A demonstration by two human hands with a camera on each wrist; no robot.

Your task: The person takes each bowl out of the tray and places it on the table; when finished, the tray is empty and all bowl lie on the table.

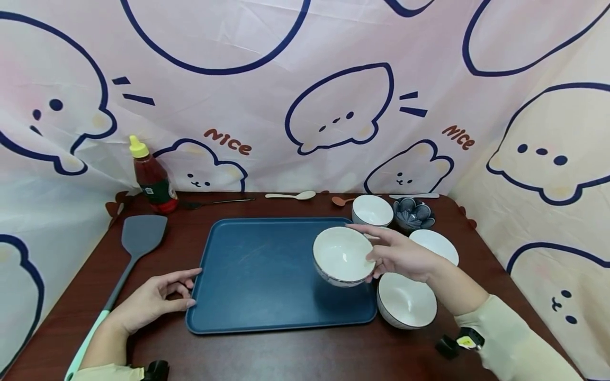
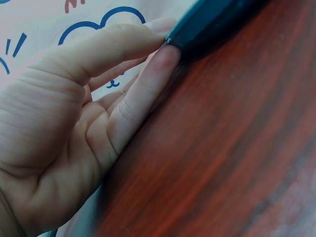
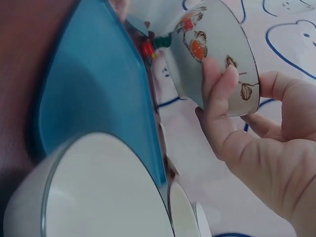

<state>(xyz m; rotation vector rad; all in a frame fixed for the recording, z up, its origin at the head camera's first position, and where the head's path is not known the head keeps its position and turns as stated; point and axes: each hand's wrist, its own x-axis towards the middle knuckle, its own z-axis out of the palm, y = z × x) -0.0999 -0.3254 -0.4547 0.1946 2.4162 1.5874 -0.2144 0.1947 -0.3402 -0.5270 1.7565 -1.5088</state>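
My right hand (image 1: 405, 256) grips a white bowl (image 1: 343, 255) by its right side, above the right part of a blue tray (image 1: 257, 275). In the right wrist view, orange and brown floral print shows on the held bowl (image 3: 217, 59), with thumb and fingers about its rim and wall. My left hand (image 1: 152, 301) touches the tray's left edge, thumb and index finger spread apart. In the left wrist view, the left fingertips (image 2: 165, 57) meet the tray edge (image 2: 207, 29). Another white bowl (image 1: 407, 301) stands below the right forearm.
More white bowls (image 1: 373, 210) (image 1: 434, 244) stand right of the tray, near a dark cup-like cluster (image 1: 413, 214). A grey spatula (image 1: 143, 235) and a sauce bottle (image 1: 154, 180) are at left. Spoons (image 1: 290, 196) (image 1: 342, 201) and a dark fork-like utensil (image 1: 214, 202) lie along the back.
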